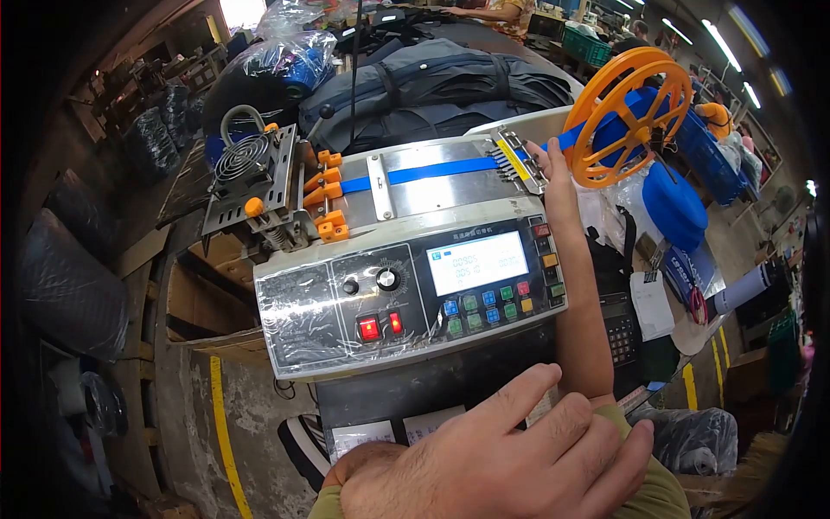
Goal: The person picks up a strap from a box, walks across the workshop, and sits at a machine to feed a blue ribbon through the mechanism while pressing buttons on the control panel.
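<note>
though apart, left hand (501, 458), right hand (551, 164), one strap (432, 171), one reel (627, 117)

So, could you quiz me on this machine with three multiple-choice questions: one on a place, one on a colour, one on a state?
1. Where does the right hand reach?
A. the round dial
B. the strap guide beside the reel
C. the fan grille

2. What colour is the reel?
A. orange
B. green
C. white

3. What state is the display in?
A. dark
B. lit
C. covered by a cloth

Answers: 1 B, its fingertips meet the blue strap at the guide. 2 A, rim and spokes are orange. 3 B, the screen glows with figures.
</note>
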Demonstrator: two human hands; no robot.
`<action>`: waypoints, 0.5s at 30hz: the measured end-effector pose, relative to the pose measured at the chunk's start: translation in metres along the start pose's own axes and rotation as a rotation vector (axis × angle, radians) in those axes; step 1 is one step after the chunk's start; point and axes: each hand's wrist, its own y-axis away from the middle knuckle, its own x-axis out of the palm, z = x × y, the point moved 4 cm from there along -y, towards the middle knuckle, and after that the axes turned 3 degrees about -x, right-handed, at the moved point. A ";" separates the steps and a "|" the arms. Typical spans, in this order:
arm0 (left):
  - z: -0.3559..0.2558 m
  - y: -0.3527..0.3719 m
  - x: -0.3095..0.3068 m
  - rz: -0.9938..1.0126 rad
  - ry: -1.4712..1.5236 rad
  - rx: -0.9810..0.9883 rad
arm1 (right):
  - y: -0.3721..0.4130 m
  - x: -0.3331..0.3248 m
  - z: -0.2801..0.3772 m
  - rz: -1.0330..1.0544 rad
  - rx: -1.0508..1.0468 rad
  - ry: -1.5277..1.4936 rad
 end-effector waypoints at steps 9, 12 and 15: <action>-0.006 0.001 0.005 -0.028 0.024 -0.067 | 0.005 0.005 0.005 0.050 0.044 0.008; -0.001 0.001 0.002 -0.040 0.026 -0.065 | 0.002 0.002 0.002 0.051 0.025 0.018; 0.000 0.001 0.000 -0.003 0.004 -0.013 | 0.001 0.001 0.001 0.053 0.029 0.003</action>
